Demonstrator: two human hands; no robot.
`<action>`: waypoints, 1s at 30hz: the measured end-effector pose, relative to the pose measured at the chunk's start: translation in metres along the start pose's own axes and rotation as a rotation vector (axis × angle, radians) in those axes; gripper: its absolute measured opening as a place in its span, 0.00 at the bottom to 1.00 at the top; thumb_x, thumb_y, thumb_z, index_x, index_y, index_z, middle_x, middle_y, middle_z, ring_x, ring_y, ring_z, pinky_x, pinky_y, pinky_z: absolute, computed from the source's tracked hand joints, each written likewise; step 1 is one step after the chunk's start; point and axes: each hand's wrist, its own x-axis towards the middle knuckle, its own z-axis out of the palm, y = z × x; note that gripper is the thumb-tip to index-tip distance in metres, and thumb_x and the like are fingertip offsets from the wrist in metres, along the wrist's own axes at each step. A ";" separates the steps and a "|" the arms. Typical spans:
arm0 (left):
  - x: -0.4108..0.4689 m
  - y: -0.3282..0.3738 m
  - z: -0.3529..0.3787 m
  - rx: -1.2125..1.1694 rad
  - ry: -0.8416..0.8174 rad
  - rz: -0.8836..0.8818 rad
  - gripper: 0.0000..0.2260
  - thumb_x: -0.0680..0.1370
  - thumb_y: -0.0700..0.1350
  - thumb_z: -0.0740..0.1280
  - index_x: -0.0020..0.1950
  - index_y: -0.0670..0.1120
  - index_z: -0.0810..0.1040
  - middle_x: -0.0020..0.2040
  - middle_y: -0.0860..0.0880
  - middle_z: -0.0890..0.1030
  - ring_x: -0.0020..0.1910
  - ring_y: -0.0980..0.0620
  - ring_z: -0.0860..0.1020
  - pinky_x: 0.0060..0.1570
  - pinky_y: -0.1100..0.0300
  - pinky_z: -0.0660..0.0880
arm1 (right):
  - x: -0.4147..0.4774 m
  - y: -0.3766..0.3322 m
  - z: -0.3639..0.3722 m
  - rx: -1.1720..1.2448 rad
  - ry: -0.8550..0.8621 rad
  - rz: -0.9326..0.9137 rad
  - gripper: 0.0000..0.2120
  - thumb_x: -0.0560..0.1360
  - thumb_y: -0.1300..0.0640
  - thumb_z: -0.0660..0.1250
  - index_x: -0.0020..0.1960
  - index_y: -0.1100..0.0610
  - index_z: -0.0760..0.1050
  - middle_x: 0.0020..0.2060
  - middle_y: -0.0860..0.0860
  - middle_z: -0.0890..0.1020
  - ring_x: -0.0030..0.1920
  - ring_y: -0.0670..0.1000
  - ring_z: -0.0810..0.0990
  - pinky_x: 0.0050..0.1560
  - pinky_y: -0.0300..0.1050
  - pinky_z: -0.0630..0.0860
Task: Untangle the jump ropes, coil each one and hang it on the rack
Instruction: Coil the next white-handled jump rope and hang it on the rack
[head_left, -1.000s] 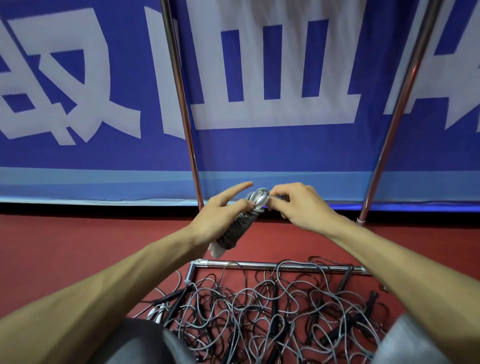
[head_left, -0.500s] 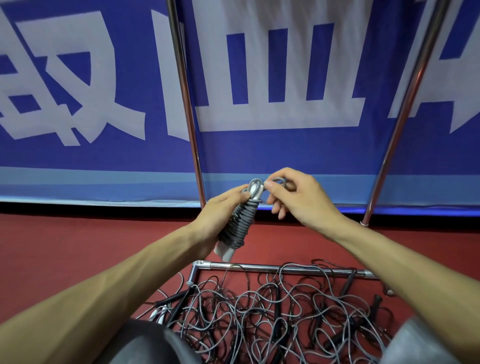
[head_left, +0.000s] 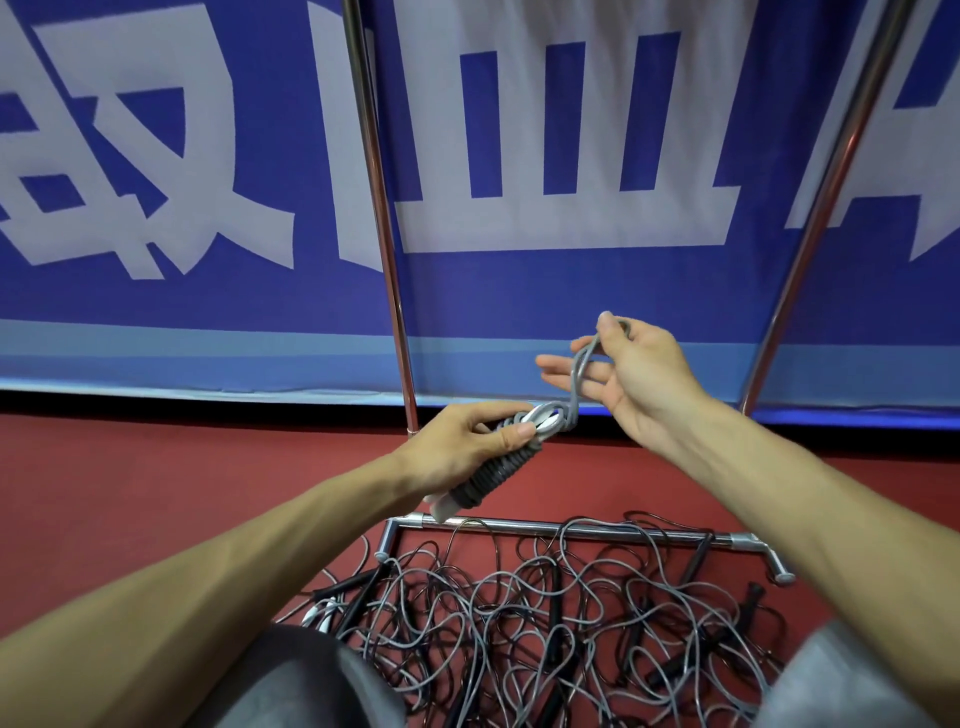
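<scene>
My left hand (head_left: 470, 441) grips a coiled jump rope (head_left: 488, 473), grey cord wound tightly round its white handles, held slanting above the floor. A short grey loop (head_left: 582, 371) rises from the coil's top end. My right hand (head_left: 628, 374) pinches that loop between thumb and forefinger, its other fingers spread out straight. Below my arms a tangle of grey and black jump ropes (head_left: 561, 618) lies on the red floor. The rack's two chrome uprights (head_left: 382, 218) (head_left: 826, 208) rise behind my hands, and its base bar (head_left: 571, 530) runs across the floor.
A blue banner with big white characters (head_left: 519, 291) hangs just behind the rack. My knees (head_left: 291, 680) fill the bottom corners. Red floor (head_left: 156, 493) stretches to the left of the pile.
My right hand has pulled the loop up and to the right, away from the coil. My left hand has dropped a little with the coil, which now lies flatter.
</scene>
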 end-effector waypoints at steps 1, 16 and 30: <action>0.001 0.000 -0.001 -0.002 0.009 -0.006 0.08 0.79 0.50 0.66 0.55 0.55 0.82 0.29 0.57 0.75 0.28 0.57 0.72 0.28 0.60 0.73 | 0.000 -0.002 -0.001 0.027 0.024 0.016 0.10 0.84 0.58 0.55 0.45 0.60 0.66 0.36 0.56 0.74 0.27 0.52 0.80 0.35 0.50 0.82; 0.005 0.013 -0.001 -0.419 0.188 -0.148 0.14 0.82 0.53 0.62 0.58 0.45 0.79 0.39 0.45 0.76 0.32 0.50 0.74 0.31 0.57 0.77 | -0.005 0.021 0.000 -1.009 -0.151 -0.591 0.15 0.79 0.57 0.66 0.64 0.56 0.78 0.49 0.50 0.77 0.39 0.39 0.70 0.46 0.25 0.63; 0.004 0.014 -0.003 -0.575 0.139 -0.271 0.19 0.79 0.58 0.63 0.52 0.43 0.79 0.37 0.44 0.80 0.32 0.47 0.77 0.35 0.55 0.79 | 0.004 0.027 -0.005 -1.169 -0.093 -0.988 0.07 0.73 0.59 0.68 0.43 0.63 0.83 0.30 0.54 0.79 0.30 0.55 0.76 0.34 0.45 0.71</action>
